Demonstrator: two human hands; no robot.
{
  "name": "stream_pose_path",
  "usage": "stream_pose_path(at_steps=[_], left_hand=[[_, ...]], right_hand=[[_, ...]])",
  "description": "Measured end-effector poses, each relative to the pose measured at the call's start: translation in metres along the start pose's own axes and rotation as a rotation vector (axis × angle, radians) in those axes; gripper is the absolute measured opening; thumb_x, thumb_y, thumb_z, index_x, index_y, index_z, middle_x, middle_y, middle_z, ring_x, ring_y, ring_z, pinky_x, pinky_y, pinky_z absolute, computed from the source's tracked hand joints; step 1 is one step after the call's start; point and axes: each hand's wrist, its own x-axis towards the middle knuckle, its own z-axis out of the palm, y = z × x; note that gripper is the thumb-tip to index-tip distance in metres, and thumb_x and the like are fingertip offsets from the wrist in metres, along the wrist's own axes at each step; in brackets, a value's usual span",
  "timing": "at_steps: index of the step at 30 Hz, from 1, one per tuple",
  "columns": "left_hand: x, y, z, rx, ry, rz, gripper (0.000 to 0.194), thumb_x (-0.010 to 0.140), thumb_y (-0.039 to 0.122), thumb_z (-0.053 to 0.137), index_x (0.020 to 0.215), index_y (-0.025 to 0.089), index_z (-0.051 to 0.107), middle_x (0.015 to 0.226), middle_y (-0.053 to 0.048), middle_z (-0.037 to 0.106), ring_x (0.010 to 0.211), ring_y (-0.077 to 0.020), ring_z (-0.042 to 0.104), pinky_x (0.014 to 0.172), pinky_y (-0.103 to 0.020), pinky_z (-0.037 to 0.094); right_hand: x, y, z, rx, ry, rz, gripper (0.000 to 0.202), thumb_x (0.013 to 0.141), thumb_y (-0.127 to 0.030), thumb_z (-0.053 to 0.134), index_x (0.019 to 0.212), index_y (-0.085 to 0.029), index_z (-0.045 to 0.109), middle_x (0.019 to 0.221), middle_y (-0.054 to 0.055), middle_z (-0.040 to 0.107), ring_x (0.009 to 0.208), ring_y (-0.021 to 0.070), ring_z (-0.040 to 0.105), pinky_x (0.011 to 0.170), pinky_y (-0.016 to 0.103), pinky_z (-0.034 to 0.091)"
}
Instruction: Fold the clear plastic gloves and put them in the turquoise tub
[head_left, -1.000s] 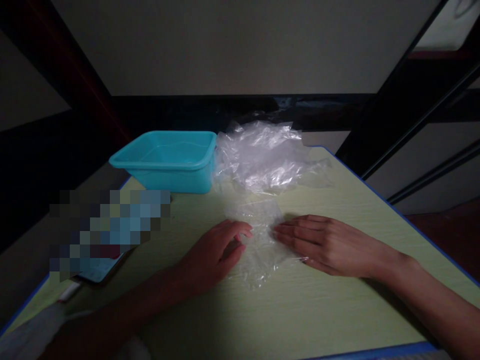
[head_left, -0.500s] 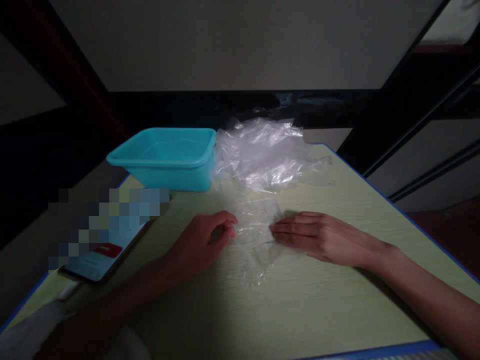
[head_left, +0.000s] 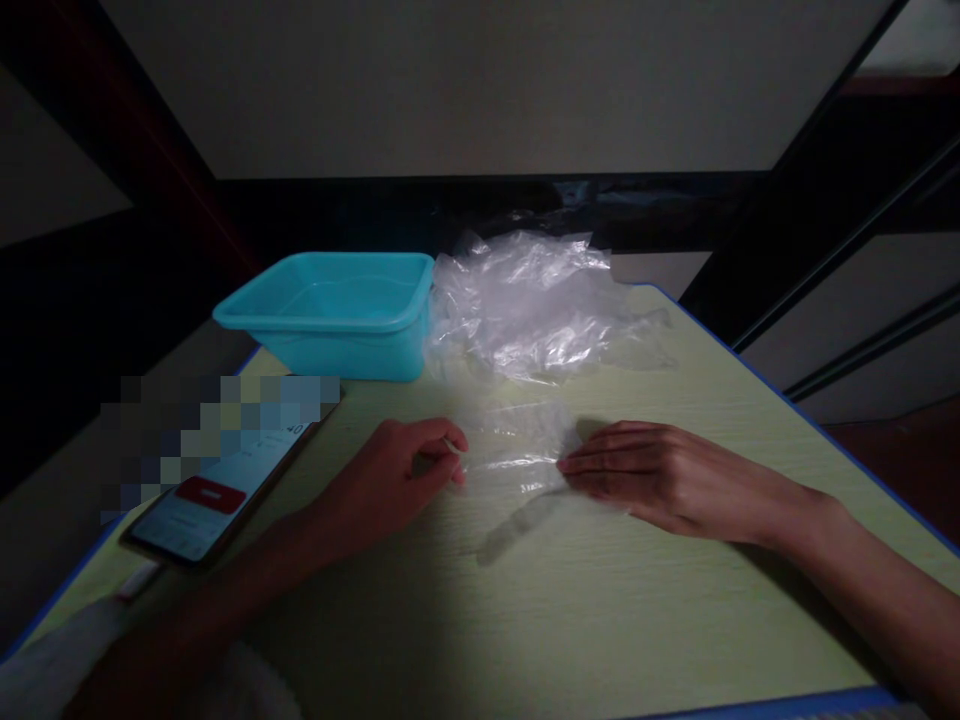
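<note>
A thin, crinkled piece of clear plastic film (head_left: 514, 455) is stretched between my two hands, low over the table; whether it is a bag or a glove I cannot tell. On its left edge, my left hand (head_left: 409, 470) pinches with thumb and forefinger. Opposite, my right hand (head_left: 637, 470) has its fingers pressed together on the right edge, palm down, thumb hidden. Beneath the film, near the right fingertips, a dim finger-like strip slants down to the left. Behind it lies a heap of similar clear plastic (head_left: 525, 310).
A turquoise plastic basin (head_left: 337, 350) stands at the back left, touching the plastic heap. A phone (head_left: 217, 495) with a lit, partly blurred screen lies near the left edge of the pale yellow, blue-rimmed table (head_left: 465, 640). A panel rises behind the table.
My right hand has shifted slightly right. The film's lower part, which hung toward me, has drawn up into a narrower band. My left hand has moved slightly left.
</note>
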Motion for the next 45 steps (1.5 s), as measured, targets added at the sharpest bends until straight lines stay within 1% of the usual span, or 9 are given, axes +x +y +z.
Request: stream_pose_path(at_steps=[8,14,17,21,24,28,36,40,45], left_hand=[[0.001,0.0,-0.001,0.0,-0.017,-0.03,0.018,0.077,0.026,0.045,0.084,0.016,0.059,0.068,-0.002,0.071,0.061,-0.0172,0.063,0.054,-0.024,0.042],[0.0,-0.002,-0.005,0.061,-0.084,-0.014,0.031,0.075,0.019,0.044,0.103,0.016,0.055,0.074,0.0,0.07,0.064,-0.016,0.061,0.057,-0.024,0.042],[-0.003,0.0,-0.007,0.151,-0.096,0.053,0.043,0.067,0.012,0.045,0.109,0.017,0.053,0.081,0.0,0.068,0.064,-0.0146,0.058,0.06,-0.024,0.042],[-0.006,0.003,-0.007,0.233,-0.08,0.088,0.052,0.062,0.012,0.054,0.113,0.017,0.052,0.092,-0.002,0.066,0.079,-0.0175,0.057,0.071,-0.027,0.042],[-0.005,0.003,-0.002,0.248,-0.063,0.056,0.049,0.063,0.015,0.057,0.112,0.018,0.053,0.083,0.001,0.066,0.069,-0.0153,0.055,0.066,-0.026,0.041],[0.0,-0.001,0.004,0.181,-0.004,0.025,0.041,0.067,0.014,0.054,0.108,0.019,0.055,0.068,0.005,0.064,0.055,-0.0121,0.05,0.058,-0.023,0.037],[-0.002,-0.007,0.009,-0.027,-0.016,-0.043,0.047,0.063,0.012,0.056,0.109,0.019,0.05,0.062,0.006,0.06,0.051,-0.0114,0.048,0.049,-0.021,0.034],[-0.001,-0.01,0.011,-0.139,0.023,-0.119,0.053,0.061,0.013,0.057,0.113,0.016,0.044,0.061,0.006,0.059,0.051,-0.0111,0.048,0.048,-0.02,0.034],[0.002,-0.011,0.012,-0.196,0.048,-0.176,0.064,0.061,0.018,0.059,0.121,0.013,0.036,0.062,0.006,0.058,0.054,-0.0122,0.05,0.049,-0.021,0.036]], right_hand=[[-0.001,0.005,-0.001,0.308,0.02,0.109,0.032,0.096,-0.025,0.034,0.107,-0.012,0.061,0.105,0.01,0.067,0.097,0.0186,0.061,0.085,0.035,0.048],[0.004,0.008,-0.005,0.501,0.0,0.301,0.033,0.095,-0.032,0.036,0.089,-0.015,0.064,0.082,0.007,0.066,0.074,0.0142,0.06,0.066,0.026,0.045],[0.005,0.01,-0.005,0.549,0.004,0.35,0.036,0.095,-0.035,0.036,0.076,-0.014,0.059,0.071,0.004,0.059,0.062,0.0116,0.054,0.057,0.024,0.04],[0.005,0.012,0.0,0.569,0.053,0.359,0.036,0.093,-0.031,0.039,0.062,-0.016,0.046,0.056,-0.003,0.043,0.05,0.0074,0.043,0.048,0.021,0.032],[0.004,0.013,0.001,0.575,0.091,0.348,0.035,0.092,-0.027,0.042,0.058,-0.018,0.04,0.054,-0.006,0.036,0.047,0.0059,0.037,0.046,0.02,0.029],[0.005,0.012,-0.001,0.567,0.081,0.356,0.035,0.092,-0.027,0.041,0.059,-0.018,0.039,0.054,-0.006,0.036,0.047,0.0062,0.037,0.046,0.02,0.029],[0.009,0.004,-0.007,0.682,0.003,0.478,0.035,0.091,-0.033,0.041,0.059,-0.019,0.044,0.054,-0.005,0.035,0.048,0.0076,0.035,0.045,0.022,0.029],[0.015,0.005,0.0,0.862,0.1,0.655,0.035,0.087,-0.039,0.045,0.06,-0.018,0.049,0.054,-0.005,0.035,0.047,0.0074,0.03,0.043,0.022,0.025],[0.023,0.009,0.011,0.959,0.242,0.78,0.035,0.078,-0.045,0.055,0.058,-0.017,0.048,0.051,-0.006,0.039,0.045,0.006,0.03,0.041,0.022,0.022]])
